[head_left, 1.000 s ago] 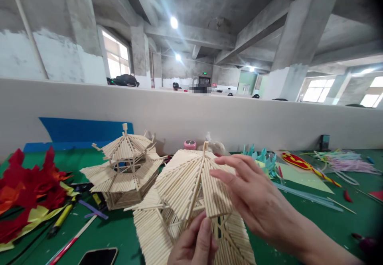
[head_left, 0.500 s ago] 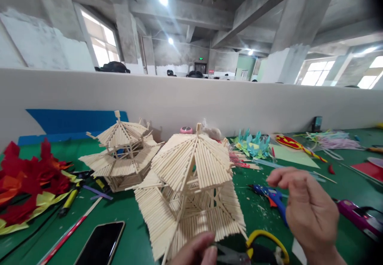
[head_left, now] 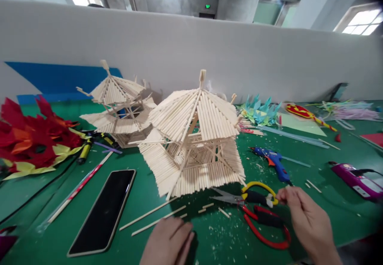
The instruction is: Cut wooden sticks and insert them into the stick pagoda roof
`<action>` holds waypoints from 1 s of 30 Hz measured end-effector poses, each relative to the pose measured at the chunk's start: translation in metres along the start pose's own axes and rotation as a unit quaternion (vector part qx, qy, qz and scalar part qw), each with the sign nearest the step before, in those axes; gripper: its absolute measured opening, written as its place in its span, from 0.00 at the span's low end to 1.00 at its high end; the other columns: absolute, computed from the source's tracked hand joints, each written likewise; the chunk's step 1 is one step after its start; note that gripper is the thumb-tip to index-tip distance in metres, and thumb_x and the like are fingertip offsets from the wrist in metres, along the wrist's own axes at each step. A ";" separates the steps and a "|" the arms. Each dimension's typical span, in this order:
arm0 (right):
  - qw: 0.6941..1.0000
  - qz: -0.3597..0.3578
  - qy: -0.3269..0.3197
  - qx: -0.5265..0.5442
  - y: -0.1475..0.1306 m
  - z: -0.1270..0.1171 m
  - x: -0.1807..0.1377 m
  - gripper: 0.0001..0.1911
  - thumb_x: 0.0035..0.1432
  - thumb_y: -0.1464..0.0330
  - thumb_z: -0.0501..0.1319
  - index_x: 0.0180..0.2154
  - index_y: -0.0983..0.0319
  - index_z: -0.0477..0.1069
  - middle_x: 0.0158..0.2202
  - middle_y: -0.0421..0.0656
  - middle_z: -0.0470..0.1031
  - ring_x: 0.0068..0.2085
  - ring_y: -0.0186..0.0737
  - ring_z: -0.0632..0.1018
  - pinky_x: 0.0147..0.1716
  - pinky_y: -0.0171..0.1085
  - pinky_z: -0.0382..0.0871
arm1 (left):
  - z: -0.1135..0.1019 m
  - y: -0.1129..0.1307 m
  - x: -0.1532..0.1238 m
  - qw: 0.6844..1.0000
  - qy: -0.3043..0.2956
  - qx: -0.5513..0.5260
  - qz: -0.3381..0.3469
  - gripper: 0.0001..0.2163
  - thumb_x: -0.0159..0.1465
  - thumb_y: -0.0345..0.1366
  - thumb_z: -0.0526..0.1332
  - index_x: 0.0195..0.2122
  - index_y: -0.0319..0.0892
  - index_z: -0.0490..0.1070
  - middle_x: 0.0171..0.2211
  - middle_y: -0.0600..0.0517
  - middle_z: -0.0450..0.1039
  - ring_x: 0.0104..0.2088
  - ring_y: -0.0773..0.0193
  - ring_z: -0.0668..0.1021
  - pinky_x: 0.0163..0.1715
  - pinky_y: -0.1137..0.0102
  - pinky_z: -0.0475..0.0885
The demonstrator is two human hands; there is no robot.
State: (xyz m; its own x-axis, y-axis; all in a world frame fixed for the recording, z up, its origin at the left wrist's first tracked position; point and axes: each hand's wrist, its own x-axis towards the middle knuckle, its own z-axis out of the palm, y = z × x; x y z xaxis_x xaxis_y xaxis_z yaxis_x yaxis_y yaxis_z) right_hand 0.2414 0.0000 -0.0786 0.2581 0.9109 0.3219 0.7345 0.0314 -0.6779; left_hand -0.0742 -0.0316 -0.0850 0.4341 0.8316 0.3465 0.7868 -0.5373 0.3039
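A two-tier pavilion model [head_left: 194, 137] made of thin wooden sticks stands on the green table [head_left: 125, 241] in front of me. My left hand [head_left: 169, 241] rests on the table near the front edge, close to two loose sticks [head_left: 155, 217], and holds nothing. My right hand [head_left: 308, 223] is low at the right, fingertips pinched beside the yellow handle of the scissors [head_left: 254, 195]; I cannot tell whether a small piece is between the fingers. Red-handled pliers [head_left: 265, 229] lie just left of that hand.
A second stick pavilion [head_left: 115, 103] stands behind at the left. A black phone [head_left: 104, 211], a red pencil [head_left: 77, 191], red and yellow paper flowers [head_left: 32, 141], a blue glue gun [head_left: 273, 161], a purple tool [head_left: 356, 179] and teal paper shapes [head_left: 260, 111] lie around. A white partition wall [head_left: 191, 53] backs the table.
Both hands have left the pavilion's roof and dropped to the table. My view has tilted down, bringing the scissors, pliers and phone into sight.
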 end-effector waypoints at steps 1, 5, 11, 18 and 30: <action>1.000 0.014 0.005 -0.013 0.005 0.001 -0.001 0.14 0.58 0.57 0.51 0.30 0.59 0.68 0.28 0.41 0.73 0.29 0.37 0.74 0.27 0.33 0.67 | -0.002 -0.006 -0.001 0.999 -0.010 0.049 0.003 0.11 0.63 0.31 0.50 0.37 0.42 0.72 0.29 0.48 0.76 0.30 0.61 0.77 0.30 0.69 0.73; 0.998 0.047 0.043 -0.031 0.013 0.007 -0.006 0.21 0.53 0.55 0.56 0.46 0.60 0.65 0.39 0.46 0.73 0.33 0.41 0.75 0.30 0.38 0.70 | -0.010 -0.024 0.003 0.991 -0.048 0.117 -0.053 0.10 0.62 0.28 0.52 0.33 0.42 0.73 0.28 0.48 0.75 0.29 0.58 0.76 0.29 0.66 0.70; 0.999 0.022 0.032 0.025 -0.003 0.019 -0.016 0.17 0.55 0.58 0.57 0.44 0.60 0.67 0.36 0.47 0.76 0.36 0.42 0.77 0.33 0.37 0.73 | -0.021 -0.037 0.013 0.973 -0.096 0.172 -0.117 0.11 0.61 0.28 0.51 0.30 0.40 0.74 0.27 0.45 0.75 0.30 0.54 0.73 0.28 0.64 0.65; 0.987 -0.138 -0.066 0.054 -0.040 0.041 -0.025 0.08 0.57 0.67 0.57 0.39 0.59 0.69 0.35 0.42 0.77 0.32 0.37 0.79 0.31 0.31 0.75 | -0.024 -0.024 0.015 0.969 -0.170 0.145 -0.103 0.11 0.62 0.28 0.50 0.32 0.43 0.72 0.32 0.48 0.74 0.34 0.56 0.73 0.33 0.64 0.63; 0.959 -0.174 -0.148 0.167 -0.077 0.053 -0.031 0.07 0.55 0.71 0.57 0.37 0.57 0.69 0.32 0.40 0.77 0.33 0.36 0.78 0.31 0.30 0.74 | -0.042 -0.012 0.020 0.970 -0.185 0.049 -0.148 0.10 0.59 0.27 0.51 0.26 0.41 0.70 0.26 0.51 0.74 0.29 0.61 0.75 0.30 0.68 0.68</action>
State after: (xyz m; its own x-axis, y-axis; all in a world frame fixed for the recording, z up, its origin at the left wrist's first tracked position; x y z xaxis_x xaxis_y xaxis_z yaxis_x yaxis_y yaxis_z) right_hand 0.1433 -0.0084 -0.0713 -0.1919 0.8967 0.3989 0.4892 0.4397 -0.7532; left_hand -0.0936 -0.0146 -0.0449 0.2966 0.9507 -0.0901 0.9310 -0.2669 0.2492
